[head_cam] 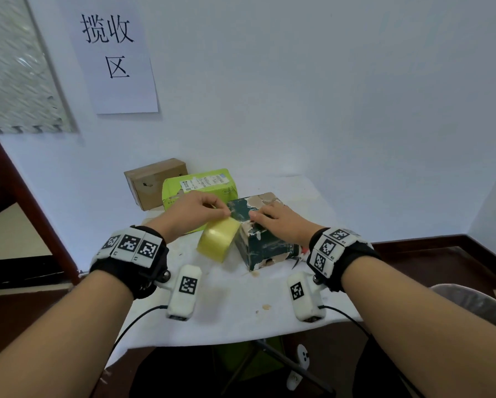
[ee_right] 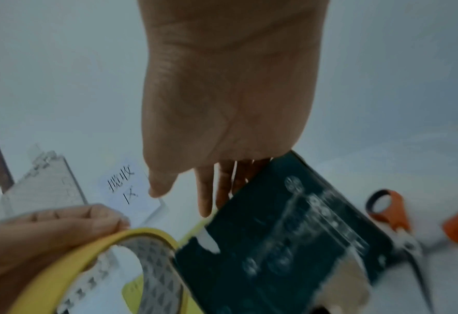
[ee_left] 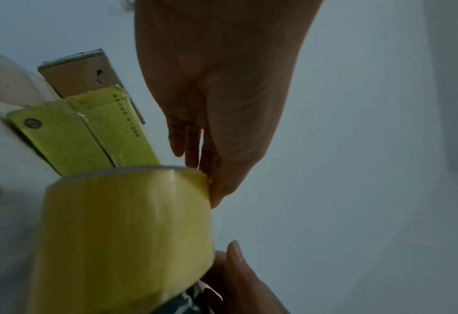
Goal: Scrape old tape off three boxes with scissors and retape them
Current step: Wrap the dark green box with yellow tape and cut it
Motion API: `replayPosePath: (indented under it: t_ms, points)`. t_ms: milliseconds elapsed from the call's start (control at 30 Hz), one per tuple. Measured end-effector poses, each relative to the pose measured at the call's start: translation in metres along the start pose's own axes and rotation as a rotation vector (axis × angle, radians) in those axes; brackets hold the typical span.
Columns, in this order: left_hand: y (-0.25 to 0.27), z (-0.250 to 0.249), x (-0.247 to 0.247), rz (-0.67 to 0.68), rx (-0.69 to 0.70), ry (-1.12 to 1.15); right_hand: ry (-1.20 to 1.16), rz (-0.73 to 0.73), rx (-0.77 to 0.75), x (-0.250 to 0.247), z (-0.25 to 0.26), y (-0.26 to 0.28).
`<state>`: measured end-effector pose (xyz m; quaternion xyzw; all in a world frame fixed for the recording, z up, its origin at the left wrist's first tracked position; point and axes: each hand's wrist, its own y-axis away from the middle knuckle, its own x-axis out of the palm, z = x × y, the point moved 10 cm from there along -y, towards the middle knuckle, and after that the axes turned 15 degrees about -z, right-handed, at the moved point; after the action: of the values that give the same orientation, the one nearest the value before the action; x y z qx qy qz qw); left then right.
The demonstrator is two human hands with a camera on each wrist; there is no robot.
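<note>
While left hand (head_cam: 195,209) grip pinches tape roll (head_cam: 218,238) free end, right hand (head_cam: 280,222) lies flat on dark green box (head_cam: 265,248), fingers apart. Tape thin, sticky; roll stiff, light. Box light, slides easily; hold by top. Scissors (ee_right: 399,225) just beyond right grip.

Three boxes, one roll of tape and one pair of scissors on a white table.

The count: one brown box (head_cam: 155,182), one green box (head_cam: 201,185), one dark box (head_cam: 262,242); a single yellow tape roll (head_cam: 218,239); one pair of scissors (ee_right: 399,229) with orange handles; two hands, left hand (head_cam: 193,209) and right hand (head_cam: 281,221); one paper sign (head_cam: 111,53) on the wall.
</note>
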<state>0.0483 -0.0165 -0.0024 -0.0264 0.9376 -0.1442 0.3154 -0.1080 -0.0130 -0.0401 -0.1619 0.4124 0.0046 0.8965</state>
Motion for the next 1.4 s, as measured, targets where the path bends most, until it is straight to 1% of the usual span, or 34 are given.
replayPosePath:
  t_ms: [67, 133, 200, 233, 333, 367, 433, 500, 533, 833, 900, 967, 1000, 1033, 1100, 1167, 1267, 1400]
  points:
    - [0.000, -0.007, -0.006, -0.017, 0.007, 0.010, -0.085, -0.063, 0.000, -0.017, 0.009, -0.001]
    - [-0.001, -0.015, -0.008, -0.019, 0.010, 0.060, -0.246, -0.131, 0.071, -0.033, 0.013, -0.004]
    - [-0.001, -0.028, -0.010, -0.047, 0.027, 0.131, -0.477, -0.092, 0.173, -0.035, 0.018, -0.003]
    - [-0.001, -0.035, -0.012, -0.071, 0.037, 0.171, -0.554, -0.064, 0.210, -0.034, 0.021, -0.002]
    - [-0.002, -0.054, -0.016, -0.149, 0.068, 0.258, -0.695, -0.042, 0.227, -0.037, 0.032, 0.001]
    - [-0.002, -0.059, -0.016, -0.162, 0.080, 0.257, -0.750, -0.069, 0.235, -0.041, 0.033, 0.001]
    - [-0.002, -0.066, -0.012, -0.167, 0.095, 0.233, -0.824, -0.177, 0.283, -0.051, 0.030, -0.001]
    - [-0.002, -0.071, -0.008, -0.169, 0.113, 0.195, -0.795, -0.288, 0.323, -0.063, 0.022, -0.001]
    - [-0.003, -0.073, -0.006, -0.173, 0.129, 0.161, -0.764, -0.317, 0.328, -0.068, 0.020, -0.001]
    - [0.003, -0.102, 0.005, -0.211, 0.261, -0.203, -0.482, -0.440, 0.265, -0.092, 0.014, 0.001]
    - [0.001, -0.104, 0.009, -0.191, 0.256, -0.264, -0.444, -0.446, 0.257, -0.096, 0.014, 0.003]
    - [-0.003, -0.099, 0.014, -0.152, 0.209, -0.335, -0.396, -0.425, 0.241, -0.097, 0.015, 0.006]
    - [-0.004, -0.095, 0.017, -0.113, 0.162, -0.327, -0.372, -0.413, 0.234, -0.096, 0.015, 0.007]
    - [-0.005, -0.092, 0.021, -0.074, 0.118, -0.252, -0.352, -0.403, 0.234, -0.096, 0.015, 0.009]
    - [-0.004, -0.090, 0.029, 0.006, 0.051, -0.006, -0.326, -0.407, 0.243, -0.097, 0.014, 0.011]
    - [-0.003, -0.089, 0.032, 0.025, 0.018, 0.122, -0.318, -0.417, 0.255, -0.100, 0.014, 0.014]
    - [-0.004, -0.085, 0.034, 0.007, -0.013, 0.185, -0.287, -0.389, 0.258, -0.101, 0.017, 0.016]
    - [-0.004, -0.077, 0.038, 0.000, -0.040, 0.204, -0.306, -0.247, 0.313, -0.084, 0.020, 0.023]
